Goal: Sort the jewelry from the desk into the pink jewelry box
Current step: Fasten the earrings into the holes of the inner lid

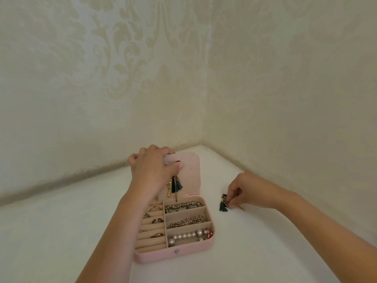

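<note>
The pink jewelry box (177, 254) stands open on the white desk, its lid (192, 174) upright. My left hand (152, 167) grips the lid's top left edge, thumb pressed on the inner panel. A teal tassel earring (177, 184) and a gold drop earring (169, 189) hang from that panel. Rings sit in the left rolls (152, 227). Three right compartments hold a grey bead bracelet (183, 206), a pink and gold bracelet (188, 221) and a pearl bracelet (189, 235). To the box's right, my right hand (247, 189) pinches a second teal tassel earring (223, 204) on the desk.
The white desk (61, 231) fits into a corner between two cream patterned walls (102, 78). The corner seam (205, 123) lies just behind the box.
</note>
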Tool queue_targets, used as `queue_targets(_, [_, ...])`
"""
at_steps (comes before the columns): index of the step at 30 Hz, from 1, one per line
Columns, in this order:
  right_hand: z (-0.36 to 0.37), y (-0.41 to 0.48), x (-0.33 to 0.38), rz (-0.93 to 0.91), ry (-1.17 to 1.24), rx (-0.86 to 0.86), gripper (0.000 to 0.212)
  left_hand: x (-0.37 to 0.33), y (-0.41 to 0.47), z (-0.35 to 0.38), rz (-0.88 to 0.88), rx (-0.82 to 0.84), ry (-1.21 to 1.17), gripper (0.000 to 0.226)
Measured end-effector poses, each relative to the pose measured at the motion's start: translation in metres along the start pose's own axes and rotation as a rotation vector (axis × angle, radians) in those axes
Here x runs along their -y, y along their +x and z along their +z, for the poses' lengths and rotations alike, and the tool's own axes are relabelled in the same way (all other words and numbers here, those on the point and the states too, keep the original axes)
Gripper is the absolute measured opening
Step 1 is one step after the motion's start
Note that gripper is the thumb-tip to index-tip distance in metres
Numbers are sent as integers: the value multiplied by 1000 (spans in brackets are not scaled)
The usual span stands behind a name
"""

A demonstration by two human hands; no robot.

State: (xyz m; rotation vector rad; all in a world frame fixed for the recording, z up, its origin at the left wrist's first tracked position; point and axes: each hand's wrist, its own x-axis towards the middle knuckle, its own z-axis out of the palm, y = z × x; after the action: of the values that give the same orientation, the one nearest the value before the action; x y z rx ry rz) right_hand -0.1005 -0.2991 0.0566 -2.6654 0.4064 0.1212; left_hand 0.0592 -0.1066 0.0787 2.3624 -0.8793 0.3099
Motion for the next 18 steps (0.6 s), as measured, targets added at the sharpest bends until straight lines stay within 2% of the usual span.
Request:
queue_targets(5, [3,-1,0,-8,36,-69,9,-1,-2,1,14,-41,-104,28])
queue_targets(11, [9,-6,1,-31,146,-140,6,-6,-5,-3,12,-35,-175,46])
queue_targets(18, [19,-6,-4,-37,229,-215,7,-8,-7,-1,108,-4,-185,31])
